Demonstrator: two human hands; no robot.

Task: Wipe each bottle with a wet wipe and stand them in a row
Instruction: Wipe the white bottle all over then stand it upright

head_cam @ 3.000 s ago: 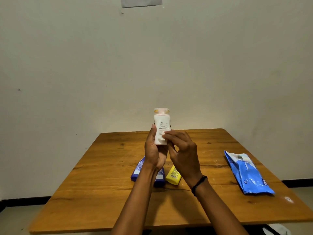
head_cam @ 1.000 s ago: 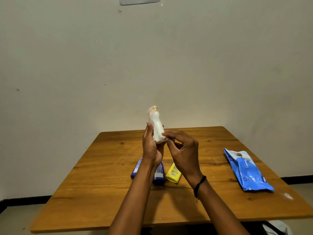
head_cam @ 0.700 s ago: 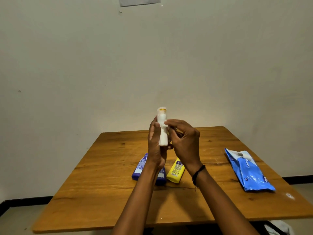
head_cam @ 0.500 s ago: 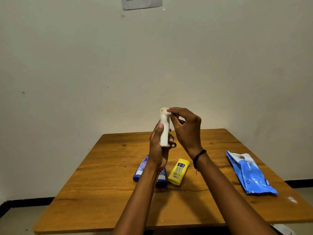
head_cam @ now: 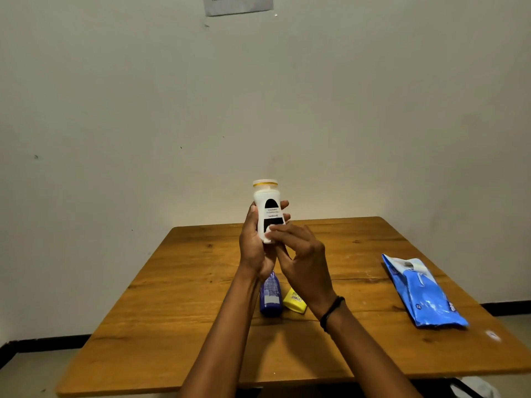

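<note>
I hold a white bottle [head_cam: 267,196] with a gold ring under its cap upright above the table, its black label facing me. My left hand [head_cam: 254,248] wraps it from the left and behind. My right hand [head_cam: 304,265] pinches its lower end, index finger across the label and thumb below. I cannot make out a wipe between those fingers. Under my wrists a dark blue bottle [head_cam: 270,297] and a yellow bottle [head_cam: 293,301] lie on their sides, touching or nearly touching.
The wooden table [head_cam: 172,311] stands against a plain wall. A blue wet-wipe pack [head_cam: 422,294] lies flat near the table's right edge. A paper sheet [head_cam: 238,4] is stuck high on the wall. Something white [head_cam: 474,389] lies on the floor at the bottom right.
The white bottle has turned from side-on to label-forward in my left hand. My right hand has dropped from the cap to the bottle's lower end. The lying bottles have not moved.
</note>
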